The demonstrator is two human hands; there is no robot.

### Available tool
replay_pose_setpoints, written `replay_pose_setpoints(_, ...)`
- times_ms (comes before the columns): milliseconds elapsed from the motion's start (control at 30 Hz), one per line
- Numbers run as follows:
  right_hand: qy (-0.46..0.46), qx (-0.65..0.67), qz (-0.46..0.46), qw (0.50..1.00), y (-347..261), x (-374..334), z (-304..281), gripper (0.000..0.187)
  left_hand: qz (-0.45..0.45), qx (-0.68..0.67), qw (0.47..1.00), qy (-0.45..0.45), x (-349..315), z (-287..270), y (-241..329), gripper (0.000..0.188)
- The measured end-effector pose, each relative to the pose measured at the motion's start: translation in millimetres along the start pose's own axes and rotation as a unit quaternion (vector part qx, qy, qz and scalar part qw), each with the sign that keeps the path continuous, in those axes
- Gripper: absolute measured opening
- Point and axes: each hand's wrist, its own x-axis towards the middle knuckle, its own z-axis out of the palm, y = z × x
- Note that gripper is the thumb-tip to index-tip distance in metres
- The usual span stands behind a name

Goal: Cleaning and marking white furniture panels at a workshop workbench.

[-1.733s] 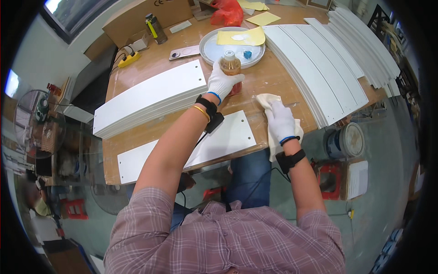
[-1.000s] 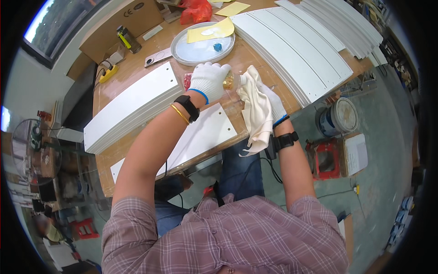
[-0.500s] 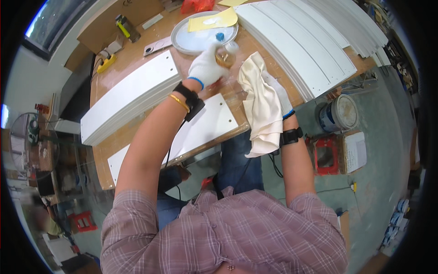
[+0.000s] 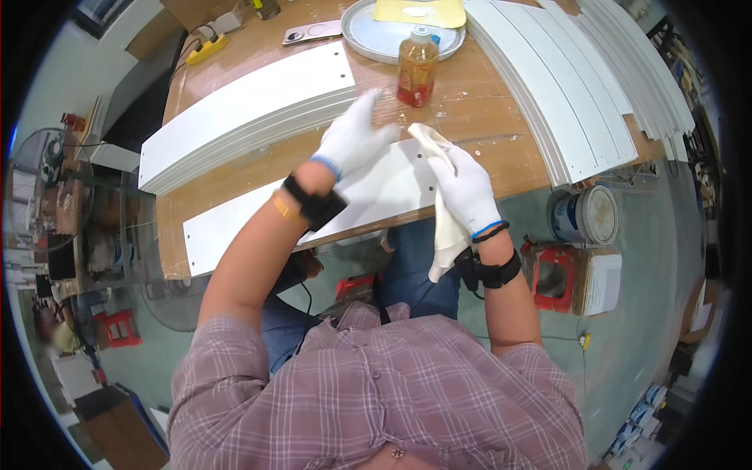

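Note:
My right hand (image 4: 468, 186), in a white glove, grips a cream cloth (image 4: 445, 227) that hangs down past my wrist over the table's near edge. My left hand (image 4: 354, 139), also gloved, hovers empty with fingers spread above a long white panel (image 4: 243, 211) lying on the wooden table (image 4: 235, 168). A small bottle of amber liquid (image 4: 417, 66) with a white cap stands upright on the table just beyond both hands, with nothing touching it.
A stack of white panels (image 4: 251, 110) lies at the left, another fan of panels (image 4: 564, 86) at the right. A round tray (image 4: 368, 35) with yellow sheets sits behind the bottle. A paint can (image 4: 583, 215) and red box (image 4: 552, 274) stand on the floor at right.
My left hand has let go of the amber bottle, which now stands on the table. The cloth has been gathered into my right hand.

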Motion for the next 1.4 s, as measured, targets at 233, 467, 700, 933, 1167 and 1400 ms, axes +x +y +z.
replay_pose_setpoints(233,-0.017,-0.425,-0.136,0.895,4.3,4.0,61.1,0.033,-0.005,0.287,0.956,-0.067,-151.4,-34.2,-45.1,0.081)
replay_pose_setpoints(467,-0.085,-0.424,-0.267,0.861,-9.1,-16.5,110.4,0.021,0.017,0.241,0.970,0.004,-167.3,-32.2,-71.7,0.084)
replay_pose_setpoints(700,-0.046,-0.532,-0.118,0.837,-7.9,11.6,83.5,0.030,0.004,0.221,0.975,0.004,-169.1,-35.1,-71.9,0.085)
replay_pose_setpoints(933,-0.027,-0.482,-0.326,0.813,1.5,1.5,96.6,0.021,0.003,0.212,0.977,0.020,-170.4,-31.8,-76.9,0.085)
replay_pose_setpoints(1167,-0.105,-0.551,-0.186,0.806,-16.0,9.2,121.9,0.026,0.018,0.230,0.972,0.033,-167.8,-31.6,-75.3,0.086)
replay_pose_setpoints(1400,-0.012,-0.470,-0.285,0.835,1.9,17.3,121.5,0.019,0.014,0.220,0.975,0.032,-169.2,-33.6,-77.3,0.084)
